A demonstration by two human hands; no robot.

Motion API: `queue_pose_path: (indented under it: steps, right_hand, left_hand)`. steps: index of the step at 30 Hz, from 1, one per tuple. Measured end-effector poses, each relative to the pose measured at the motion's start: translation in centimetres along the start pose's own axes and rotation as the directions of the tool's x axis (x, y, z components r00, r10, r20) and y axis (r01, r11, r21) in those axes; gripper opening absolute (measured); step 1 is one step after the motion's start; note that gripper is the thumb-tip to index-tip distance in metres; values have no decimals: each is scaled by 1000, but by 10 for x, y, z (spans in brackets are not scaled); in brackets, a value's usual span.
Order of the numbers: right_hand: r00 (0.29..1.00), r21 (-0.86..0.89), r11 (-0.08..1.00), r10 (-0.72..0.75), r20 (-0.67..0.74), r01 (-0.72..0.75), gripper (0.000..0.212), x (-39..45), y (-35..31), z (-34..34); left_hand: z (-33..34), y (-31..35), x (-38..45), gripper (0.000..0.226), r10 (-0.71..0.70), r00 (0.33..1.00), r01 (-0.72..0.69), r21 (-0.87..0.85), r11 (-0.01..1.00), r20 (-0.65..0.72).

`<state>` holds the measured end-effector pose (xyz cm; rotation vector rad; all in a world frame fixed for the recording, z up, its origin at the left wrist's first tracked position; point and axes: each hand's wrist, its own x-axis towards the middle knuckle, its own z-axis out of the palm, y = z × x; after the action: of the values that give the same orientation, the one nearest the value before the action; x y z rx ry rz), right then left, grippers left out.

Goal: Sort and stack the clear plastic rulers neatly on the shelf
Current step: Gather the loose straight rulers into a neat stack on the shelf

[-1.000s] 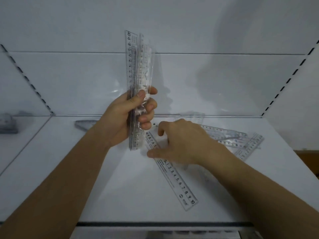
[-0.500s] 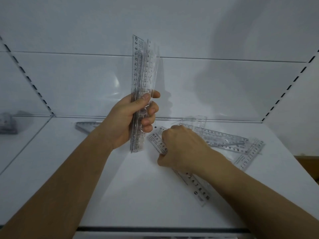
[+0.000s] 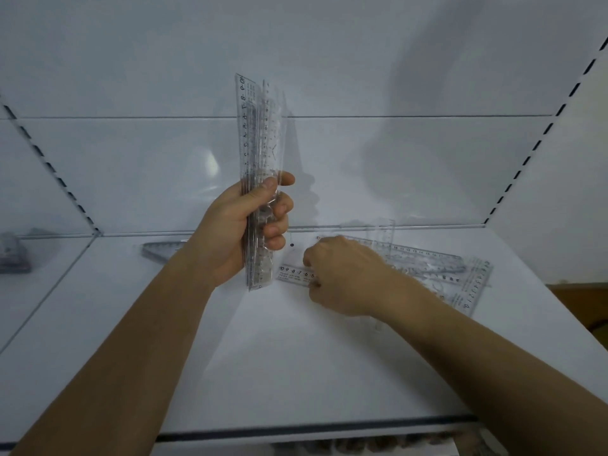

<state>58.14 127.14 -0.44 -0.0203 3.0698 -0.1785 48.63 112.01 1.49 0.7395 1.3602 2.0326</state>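
My left hand [image 3: 241, 230] grips a bundle of several clear plastic rulers [image 3: 260, 133], held upright above the white shelf [image 3: 296, 363]. My right hand [image 3: 348, 274] is closed on one clear ruler [image 3: 294, 274], whose numbered end sticks out to the left just above the shelf; the rest of it is hidden under my hand. Behind my right hand lies a loose pile of clear rulers [image 3: 437, 268], crossing one another at angles. Another clear ruler [image 3: 163, 249] lies flat behind my left wrist.
The shelf's back wall [image 3: 394, 172] rises just behind the pile. Slotted uprights [image 3: 539, 139] run along both sides. A grey object [image 3: 13, 255] sits on the neighbouring shelf at far left. The shelf's front edge [image 3: 296, 429] runs below my forearms.
My right hand closed on the ruler that lay diagonally on the shelf and swung it up, so its numbered end now points left. The left hand's bundle stayed upright.
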Motion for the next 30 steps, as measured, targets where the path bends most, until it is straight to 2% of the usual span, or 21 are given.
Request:
queue_pose_path:
  steps: [2, 4, 7, 11, 13, 14, 16, 20, 21, 23, 24, 25, 26, 27, 28, 29, 30]
  right_hand:
    - [997, 16, 997, -70, -28, 70, 7, -10, 0, 9]
    - [989, 68, 987, -142, -43, 144, 29, -25, -3, 14]
    - [971, 160, 958, -234, -39, 237, 37, -51, -18, 15]
    - [967, 152, 959, -249, 53, 239, 85, -87, -41, 23]
    - [969, 87, 968, -240, 50, 236, 97, -102, -55, 31]
    - [969, 41, 968, -248, 11, 247, 93, -107, -63, 37]
    - [940, -56, 949, -315, -133, 310, 69, -113, -81, 49]
    - [826, -112, 913, -403, -394, 392, 36, -122, -102, 60]
    - [795, -58, 921, -362, -487, 384, 33, -124, -103, 53]
    - [718, 229, 907, -106, -688, 353, 25, -128, -100, 31]
    - [674, 429, 834, 96, -733, 347, 21, -127, -96, 18]
    - [633, 626, 688, 308, -710, 367, 18, -126, -89, 4]
    - [618, 773, 486, 476, -626, 408, 16, -125, -83, -9]
    - [641, 853, 281, 567, -517, 440, 16, -124, -76, -20]
    - [680, 885, 131, 594, -431, 446, 15, -122, -69, -28]
    - [716, 902, 48, 590, -372, 430, 15, -122, -62, -32]
    - [742, 913, 9, 580, -337, 408, 15, -121, -55, -35]
  left_hand:
    - [3, 6, -2, 29, -5, 1000, 4, 18, 1000, 12]
    - [7, 14, -6, 28, 7, 1000, -8, 18, 1000, 28]
    - [14, 25, -16, 25, 23, 1000, -24, 22, 999, 19]
    - [21, 32, -52, 24, 9, 1000, -9, 67, 998, 4]
    - [21, 30, -81, 25, -18, 999, 20, 67, 998, -26]
    - [18, 28, -96, 26, -28, 999, 30, 56, 998, -46]
    - [8, 21, -125, 30, -47, 996, 47, 12, 999, -70]
    - [-16, 10, -166, 37, -102, 990, 94, -78, 992, -99]
    - [-20, 9, -172, 35, -112, 988, 104, -74, 992, -109]
    - [-24, 10, -178, 33, -116, 987, 111, -47, 993, -108]
    - [-24, 11, -179, 32, -113, 988, 110, -36, 993, -105]
    - [-23, 12, -180, 33, -113, 988, 110, -33, 993, -104]
    - [-21, 14, -180, 33, -115, 988, 112, -38, 993, -103]
    - [-17, 15, -180, 34, -118, 988, 114, -50, 992, -102]
    - [-14, 15, -180, 34, -122, 987, 116, -63, 991, -101]
    - [-11, 14, -178, 33, -130, 986, 122, -76, 990, -103]
    - [-8, 12, -175, 33, -143, 983, 133, -90, 987, -111]
